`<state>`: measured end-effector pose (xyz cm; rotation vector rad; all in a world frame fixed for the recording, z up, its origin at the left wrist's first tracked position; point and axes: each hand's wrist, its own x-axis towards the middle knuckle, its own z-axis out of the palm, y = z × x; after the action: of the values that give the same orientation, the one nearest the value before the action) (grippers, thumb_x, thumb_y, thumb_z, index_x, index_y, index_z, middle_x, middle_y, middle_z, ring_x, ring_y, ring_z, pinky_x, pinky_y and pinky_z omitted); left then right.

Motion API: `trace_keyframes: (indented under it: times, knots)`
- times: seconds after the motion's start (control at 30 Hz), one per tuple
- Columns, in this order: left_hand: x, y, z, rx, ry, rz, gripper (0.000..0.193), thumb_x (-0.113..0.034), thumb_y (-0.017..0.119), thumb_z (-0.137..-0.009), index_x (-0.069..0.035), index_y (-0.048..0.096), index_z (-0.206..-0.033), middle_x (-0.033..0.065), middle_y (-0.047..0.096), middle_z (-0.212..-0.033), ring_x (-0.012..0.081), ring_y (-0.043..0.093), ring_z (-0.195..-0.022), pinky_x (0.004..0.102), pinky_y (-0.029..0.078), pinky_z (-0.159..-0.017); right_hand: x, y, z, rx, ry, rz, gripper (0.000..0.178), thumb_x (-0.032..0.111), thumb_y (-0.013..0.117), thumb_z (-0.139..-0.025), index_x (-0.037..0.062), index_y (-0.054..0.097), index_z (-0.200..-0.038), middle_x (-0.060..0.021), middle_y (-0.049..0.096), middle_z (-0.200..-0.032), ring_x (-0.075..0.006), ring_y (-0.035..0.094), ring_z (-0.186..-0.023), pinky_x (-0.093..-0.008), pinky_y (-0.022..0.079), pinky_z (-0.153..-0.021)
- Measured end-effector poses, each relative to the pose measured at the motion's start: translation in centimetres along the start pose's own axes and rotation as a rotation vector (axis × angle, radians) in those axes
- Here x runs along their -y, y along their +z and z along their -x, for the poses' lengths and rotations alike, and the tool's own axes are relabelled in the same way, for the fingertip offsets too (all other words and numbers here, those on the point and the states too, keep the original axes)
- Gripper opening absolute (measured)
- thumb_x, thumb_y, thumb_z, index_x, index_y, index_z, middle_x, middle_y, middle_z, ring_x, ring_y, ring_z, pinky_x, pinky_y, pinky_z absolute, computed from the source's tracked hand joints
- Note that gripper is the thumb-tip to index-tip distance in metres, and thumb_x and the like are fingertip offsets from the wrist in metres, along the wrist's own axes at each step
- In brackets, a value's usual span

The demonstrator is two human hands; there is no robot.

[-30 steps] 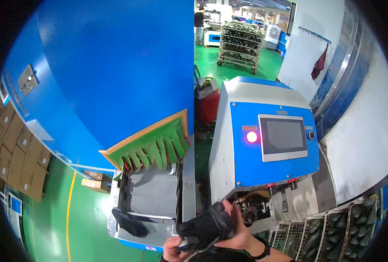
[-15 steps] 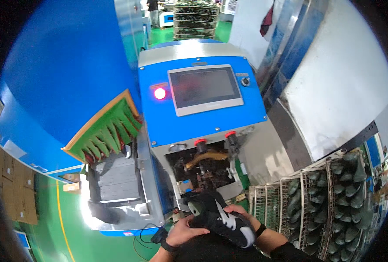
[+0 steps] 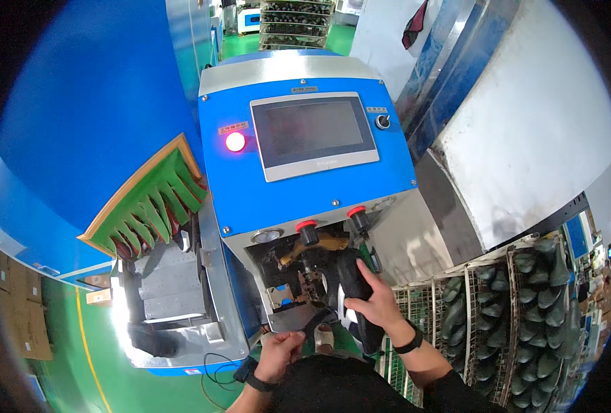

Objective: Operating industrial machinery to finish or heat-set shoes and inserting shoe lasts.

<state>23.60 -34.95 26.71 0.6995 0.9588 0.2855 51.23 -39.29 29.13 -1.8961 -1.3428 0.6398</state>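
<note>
My right hand (image 3: 376, 306) grips a black shoe (image 3: 355, 282) with white parts, thumb across its side. It holds the shoe steeply tilted at the right side of the machine's lower opening (image 3: 295, 279). To its left, my left hand (image 3: 282, 352) is closed, its fingertips pinching a black strip (image 3: 321, 318) that runs toward the shoe; whether the two are joined I cannot tell. Metal parts and a yellowish curved piece (image 3: 322, 246) show inside the opening. The blue machine panel (image 3: 291, 196) above carries a dark screen (image 3: 312, 131) and a lit red lamp (image 3: 235, 142).
Two red-collared black knobs (image 3: 307, 233) stick out above the opening. On the left stands a unit with green hanging flaps (image 3: 155, 203) and a grey bed (image 3: 171, 289). Wire racks (image 3: 484, 316) of dark shoe-shaped pieces stand close on the right. A black cable (image 3: 216, 368) hangs near my left wrist.
The shoe has gone from lying between both hands to tilted at the opening in my right hand. My left hand has left its heel and moved slightly left. The view has shifted.
</note>
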Motion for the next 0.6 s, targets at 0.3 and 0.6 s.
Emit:
trace_keyframes:
  times: [0.3,0.6]
  knots:
    - [2.4,-3.7,-6.4,-0.107,-0.021,0.168,0.023,-0.025,0.065,-0.095,-0.01,0.066,-0.078,-0.003,0.055,-0.064,0.0097,0.047,-0.056,0.0276,0.035,-0.053,5.3,5.2,-4.7,0.209,0.136,0.593,0.091,0.035,0.072,-0.079,0.0318,0.025,-0.157,-0.0286,0.051,-0.112,-0.0488,0.06,-0.095,-0.0539,0.051,-0.078]
    - [1.4,-6.4,-7.5,-0.034,-0.074,0.145,0.027,-0.028,0.064,-0.096,-0.003,0.068,-0.106,0.0081,0.068,-0.093,0.0221,0.063,-0.081,0.0377,0.049,-0.073,3.6,8.7,-4.7,-0.038,-0.003,0.577,0.092,0.033,0.077,-0.079,0.0107,0.03,-0.154,-0.0356,0.047,-0.109,-0.0431,0.057,-0.074,-0.0498,0.047,-0.055]
